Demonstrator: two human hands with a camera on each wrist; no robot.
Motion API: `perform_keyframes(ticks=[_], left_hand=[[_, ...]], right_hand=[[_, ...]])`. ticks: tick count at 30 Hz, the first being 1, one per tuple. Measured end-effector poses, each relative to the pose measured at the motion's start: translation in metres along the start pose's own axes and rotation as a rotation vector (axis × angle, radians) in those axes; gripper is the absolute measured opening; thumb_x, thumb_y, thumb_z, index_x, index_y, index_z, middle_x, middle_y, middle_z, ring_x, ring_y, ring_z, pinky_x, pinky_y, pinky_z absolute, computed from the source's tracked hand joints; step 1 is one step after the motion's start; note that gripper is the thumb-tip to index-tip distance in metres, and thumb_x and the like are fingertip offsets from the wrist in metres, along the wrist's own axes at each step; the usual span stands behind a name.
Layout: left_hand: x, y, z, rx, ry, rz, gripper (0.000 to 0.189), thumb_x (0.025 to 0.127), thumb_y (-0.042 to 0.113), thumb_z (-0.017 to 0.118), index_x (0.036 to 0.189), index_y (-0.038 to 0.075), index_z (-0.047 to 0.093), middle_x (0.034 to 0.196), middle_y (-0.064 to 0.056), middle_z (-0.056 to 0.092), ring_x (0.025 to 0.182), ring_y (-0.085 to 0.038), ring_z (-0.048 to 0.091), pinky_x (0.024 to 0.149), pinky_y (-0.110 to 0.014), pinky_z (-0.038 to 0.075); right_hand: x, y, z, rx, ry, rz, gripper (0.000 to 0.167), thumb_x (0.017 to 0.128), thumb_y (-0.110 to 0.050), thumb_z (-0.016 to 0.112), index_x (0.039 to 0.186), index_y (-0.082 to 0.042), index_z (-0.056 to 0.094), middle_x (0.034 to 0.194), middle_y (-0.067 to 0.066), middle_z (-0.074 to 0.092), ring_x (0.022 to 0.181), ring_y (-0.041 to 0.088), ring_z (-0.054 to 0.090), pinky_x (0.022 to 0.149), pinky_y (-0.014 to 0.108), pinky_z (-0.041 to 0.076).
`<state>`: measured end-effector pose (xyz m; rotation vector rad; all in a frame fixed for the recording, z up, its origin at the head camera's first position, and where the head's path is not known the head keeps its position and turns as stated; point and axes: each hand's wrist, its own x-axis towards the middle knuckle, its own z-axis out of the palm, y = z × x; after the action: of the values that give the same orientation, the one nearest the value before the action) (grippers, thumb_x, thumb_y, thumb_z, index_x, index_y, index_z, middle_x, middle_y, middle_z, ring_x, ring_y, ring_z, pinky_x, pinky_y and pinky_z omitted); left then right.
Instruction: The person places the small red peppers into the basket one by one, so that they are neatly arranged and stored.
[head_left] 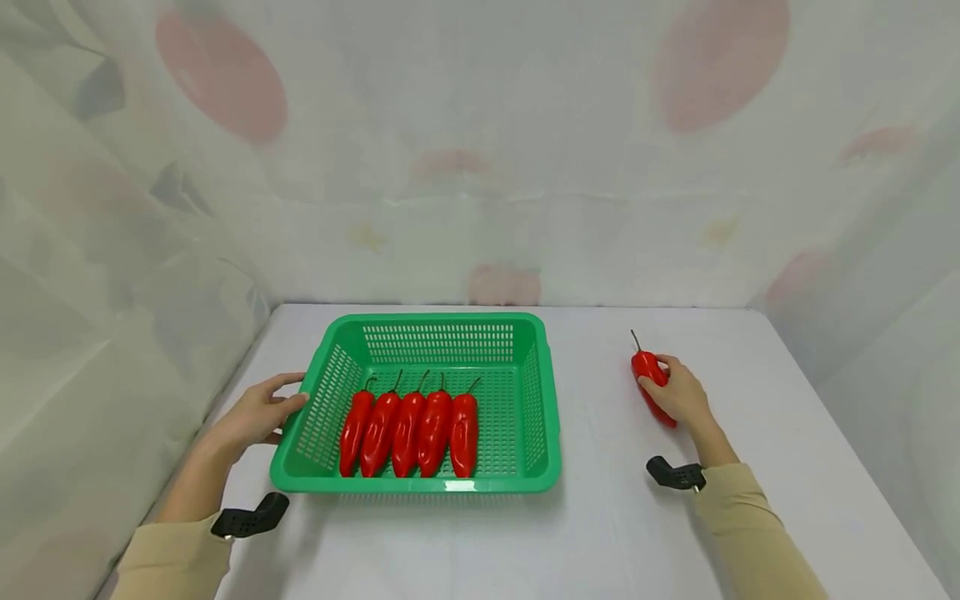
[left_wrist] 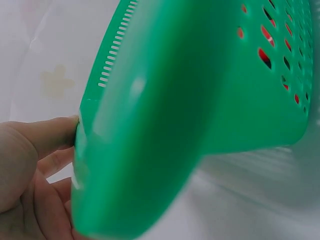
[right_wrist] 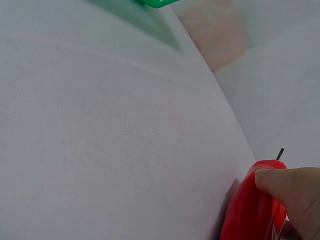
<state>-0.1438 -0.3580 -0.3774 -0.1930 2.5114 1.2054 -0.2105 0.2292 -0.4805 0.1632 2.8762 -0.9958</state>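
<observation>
A green plastic basket (head_left: 551,417) holds several red chili peppers (head_left: 406,433), lying side by side with their stems toward the back. My left hand (head_left: 258,410) grips the basket's left rim. In the left wrist view, the thumb tip meets the rim and the other fingers (left_wrist: 55,162) pass partly out of sight behind it. Out to the right, my right hand (head_left: 681,393) holds one more red chili pepper (head_left: 645,367), its stem pointing to the back. The right wrist view shows the thumb (right_wrist: 287,185) pressed on this pepper (right_wrist: 250,210) near its stem end.
The white-covered table (head_left: 600,533) carries the basket at centre left. Pale patterned sheets hang at the back (head_left: 585,233) and along both sides. A black wrist device (head_left: 251,517) sits at the left sleeve, another (head_left: 675,473) at the right.
</observation>
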Motion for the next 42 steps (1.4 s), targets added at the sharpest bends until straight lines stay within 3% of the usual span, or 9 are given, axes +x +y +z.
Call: perform_keyframes(ticks=[8,27,35,42], left_hand=[[-0.003,-0.001,-0.001,0.011,0.003,-0.002,0.063,0.096,0.033,0.047,0.145,0.002,0.02,0.11,-0.026,0.059,0.077,-0.021,0.064,0.067,-0.04,0.055],[-0.001,-0.006,0.0,0.013,0.002,-0.011,0.062,0.097,0.034,0.047,0.144,0.003,0.021,0.108,-0.024,0.06,0.076,-0.02,0.064,0.067,-0.04,0.055],[0.0,-0.004,0.0,0.007,0.004,-0.006,0.063,0.096,0.033,0.047,0.144,0.003,0.021,0.106,-0.023,0.061,0.076,-0.02,0.064,0.066,-0.04,0.055],[0.001,-0.001,-0.001,0.006,-0.003,-0.001,0.063,0.096,0.033,0.047,0.144,0.003,0.021,0.108,-0.024,0.06,0.077,-0.02,0.064,0.066,-0.04,0.055]], right_hand=[[-0.004,-0.005,-0.006,0.02,0.015,0.016,0.064,0.091,-0.025,0.053,0.141,0.002,0.023,0.126,0.032,0.042,0.109,0.046,0.045,0.081,0.055,0.048],[-0.012,-0.024,-0.024,0.151,0.007,-0.065,0.074,0.091,-0.022,0.054,0.147,-0.006,0.008,0.13,0.033,0.037,0.109,0.047,0.046,0.078,0.052,0.051],[-0.015,-0.036,-0.032,0.251,-0.011,-0.069,0.074,0.091,-0.031,0.056,0.146,-0.007,0.014,0.13,0.029,0.036,0.105,0.042,0.049,0.076,0.045,0.053],[-0.016,-0.057,-0.038,0.35,-0.031,-0.072,0.074,0.09,-0.033,0.057,0.145,-0.006,0.014,0.132,0.027,0.034,0.107,0.041,0.05,0.078,0.046,0.052]])
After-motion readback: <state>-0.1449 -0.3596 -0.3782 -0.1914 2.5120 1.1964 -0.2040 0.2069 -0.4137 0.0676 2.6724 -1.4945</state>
